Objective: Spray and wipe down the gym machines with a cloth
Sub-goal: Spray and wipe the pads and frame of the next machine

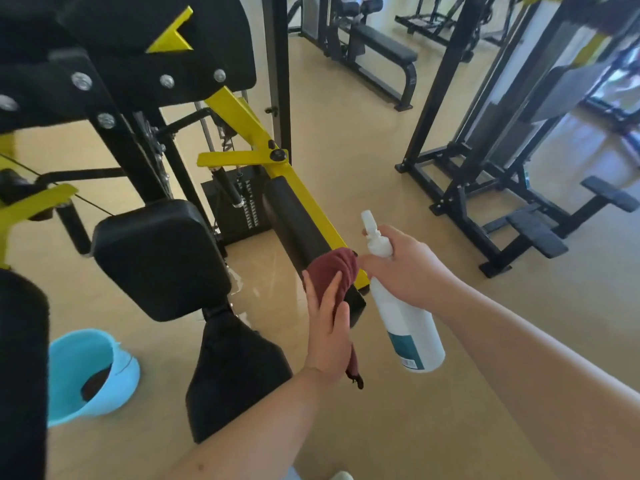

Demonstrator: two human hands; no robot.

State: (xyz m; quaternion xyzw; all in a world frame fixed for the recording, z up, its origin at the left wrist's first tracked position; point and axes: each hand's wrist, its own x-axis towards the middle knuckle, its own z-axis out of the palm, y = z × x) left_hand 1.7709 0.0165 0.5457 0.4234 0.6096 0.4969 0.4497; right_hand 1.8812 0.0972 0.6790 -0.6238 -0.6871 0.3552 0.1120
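A black and yellow gym machine (242, 119) fills the left half of the view. Its long black arm pad (294, 223) runs along a yellow bar toward me. My left hand (329, 334) presses a dark red cloth (334, 268) around the near end of that pad; a strip of cloth hangs down below my wrist. My right hand (408, 268) grips a white spray bottle (405, 323) by its neck, just right of the cloth, nozzle pointing up and away. The machine's black seat pad (159, 258) sits to the left.
A light blue bucket (90, 375) stands on the tan floor at lower left, something dark inside. A black weight stack (239, 206) is behind the pad. Another black machine frame (502, 188) stands to the right, a bench (381, 43) farther back. A wet patch shines under the pad.
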